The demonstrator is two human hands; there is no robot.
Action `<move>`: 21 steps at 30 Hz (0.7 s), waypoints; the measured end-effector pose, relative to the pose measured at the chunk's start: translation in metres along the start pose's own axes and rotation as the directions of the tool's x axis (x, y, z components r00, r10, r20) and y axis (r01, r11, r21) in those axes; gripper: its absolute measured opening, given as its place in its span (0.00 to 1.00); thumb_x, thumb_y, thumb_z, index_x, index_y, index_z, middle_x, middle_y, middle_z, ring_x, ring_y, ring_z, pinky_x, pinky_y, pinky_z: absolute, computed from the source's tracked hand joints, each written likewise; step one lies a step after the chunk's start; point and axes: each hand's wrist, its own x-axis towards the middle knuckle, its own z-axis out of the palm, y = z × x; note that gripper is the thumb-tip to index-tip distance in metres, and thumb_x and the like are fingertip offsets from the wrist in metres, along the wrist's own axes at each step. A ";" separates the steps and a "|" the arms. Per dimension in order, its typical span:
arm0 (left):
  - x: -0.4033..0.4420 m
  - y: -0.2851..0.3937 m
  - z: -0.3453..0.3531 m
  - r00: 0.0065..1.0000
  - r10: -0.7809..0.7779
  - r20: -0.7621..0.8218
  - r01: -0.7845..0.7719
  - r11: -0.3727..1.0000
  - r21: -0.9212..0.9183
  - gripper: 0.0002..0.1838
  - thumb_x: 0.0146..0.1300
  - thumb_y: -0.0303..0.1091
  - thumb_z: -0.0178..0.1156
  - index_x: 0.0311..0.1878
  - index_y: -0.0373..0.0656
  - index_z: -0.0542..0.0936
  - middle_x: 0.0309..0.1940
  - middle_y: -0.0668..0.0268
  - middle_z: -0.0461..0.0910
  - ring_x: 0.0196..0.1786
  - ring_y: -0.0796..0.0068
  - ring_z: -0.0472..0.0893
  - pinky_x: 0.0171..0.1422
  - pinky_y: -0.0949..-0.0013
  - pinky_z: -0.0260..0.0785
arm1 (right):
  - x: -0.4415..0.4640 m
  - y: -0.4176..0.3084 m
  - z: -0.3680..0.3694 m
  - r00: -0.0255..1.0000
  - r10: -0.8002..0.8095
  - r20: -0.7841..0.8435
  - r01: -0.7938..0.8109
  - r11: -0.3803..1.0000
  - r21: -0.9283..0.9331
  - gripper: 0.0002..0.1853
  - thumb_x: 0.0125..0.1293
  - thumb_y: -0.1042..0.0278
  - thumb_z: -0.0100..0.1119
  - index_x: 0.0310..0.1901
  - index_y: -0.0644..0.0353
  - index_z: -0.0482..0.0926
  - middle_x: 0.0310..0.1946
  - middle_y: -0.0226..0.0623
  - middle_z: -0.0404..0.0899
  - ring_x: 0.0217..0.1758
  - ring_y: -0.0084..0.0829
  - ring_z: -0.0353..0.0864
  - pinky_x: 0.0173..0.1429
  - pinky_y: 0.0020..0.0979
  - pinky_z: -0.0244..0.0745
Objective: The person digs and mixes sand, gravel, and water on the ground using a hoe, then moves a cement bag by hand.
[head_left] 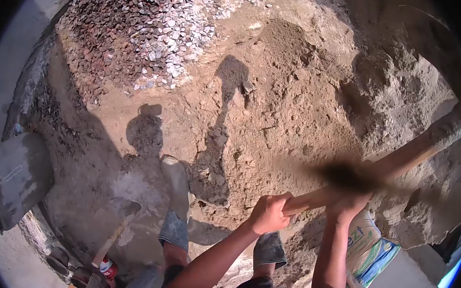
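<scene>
A thick wooden handle [415, 148] runs from the middle of the view up to the right edge, where its end looks dirt-caked. My left hand [270, 213] is wrapped round its near end. Farther along, my right hand [349, 204] grips the same handle, its upper part covered by a dark blur over the wood. Beneath and beyond the handle lies loose brown sand [288, 123]. What is fixed at the handle's far end cannot be made out.
Gravel [146, 37] is heaped at the top. A grey bucket [16, 177] stands at the left. A printed sack [369, 249] lies lower right. At lower left, a co-worker's hand [110, 280] is by a red can [108, 267], near another wooden handle [108, 244].
</scene>
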 end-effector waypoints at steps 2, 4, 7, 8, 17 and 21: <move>0.115 0.018 -0.054 0.978 0.164 -0.127 -0.146 0.980 0.137 0.11 0.49 0.32 0.69 0.36 0.46 0.80 0.24 0.58 0.82 0.29 0.54 0.84 0.32 0.59 0.75 | 0.069 -0.028 0.056 0.993 -0.114 0.002 0.112 0.972 0.205 0.08 0.66 0.73 0.57 0.43 0.62 0.69 0.24 0.31 0.65 0.25 0.24 0.67 0.30 0.29 0.69; 0.190 0.040 -0.115 0.883 0.365 -0.296 -0.310 0.926 0.216 0.08 0.47 0.32 0.67 0.30 0.45 0.79 0.22 0.59 0.82 0.27 0.55 0.84 0.31 0.58 0.74 | 0.114 -0.033 0.118 0.950 -0.311 0.012 0.289 0.894 0.342 0.06 0.67 0.73 0.56 0.34 0.59 0.69 0.24 0.29 0.64 0.26 0.24 0.67 0.31 0.29 0.68; 0.200 0.009 -0.185 0.924 0.222 -0.312 -0.096 0.923 0.373 0.08 0.47 0.33 0.67 0.32 0.44 0.81 0.24 0.56 0.83 0.30 0.52 0.84 0.35 0.55 0.76 | 0.125 0.020 0.190 0.958 -0.288 -0.010 0.275 0.900 0.337 0.05 0.66 0.76 0.53 0.34 0.60 0.67 0.24 0.31 0.67 0.23 0.24 0.67 0.28 0.31 0.70; 0.180 -0.017 -0.203 0.937 0.121 -0.327 0.012 0.926 0.378 0.09 0.47 0.34 0.67 0.33 0.44 0.82 0.25 0.55 0.84 0.31 0.52 0.85 0.37 0.55 0.76 | 0.118 0.062 0.205 0.977 -0.210 0.035 0.187 0.925 0.330 0.05 0.66 0.77 0.52 0.36 0.63 0.66 0.23 0.33 0.68 0.22 0.24 0.68 0.26 0.31 0.71; -0.016 -0.042 -0.094 0.671 -0.681 -0.294 0.677 0.724 -0.133 0.14 0.56 0.39 0.65 0.40 0.40 0.80 0.29 0.51 0.84 0.36 0.49 0.85 0.41 0.54 0.76 | 0.045 0.233 0.150 0.580 0.793 0.184 -0.664 0.592 -0.456 0.06 0.57 0.74 0.51 0.25 0.68 0.73 0.17 0.40 0.71 0.15 0.33 0.71 0.19 0.34 0.72; -0.094 -0.035 -0.035 0.573 -0.790 -0.219 0.770 0.610 -0.186 0.15 0.55 0.38 0.66 0.39 0.37 0.79 0.28 0.49 0.83 0.37 0.47 0.85 0.41 0.53 0.76 | -0.029 0.239 0.084 0.481 0.871 0.096 -0.688 0.444 -0.574 0.07 0.56 0.74 0.51 0.25 0.69 0.73 0.16 0.40 0.71 0.14 0.32 0.71 0.18 0.35 0.72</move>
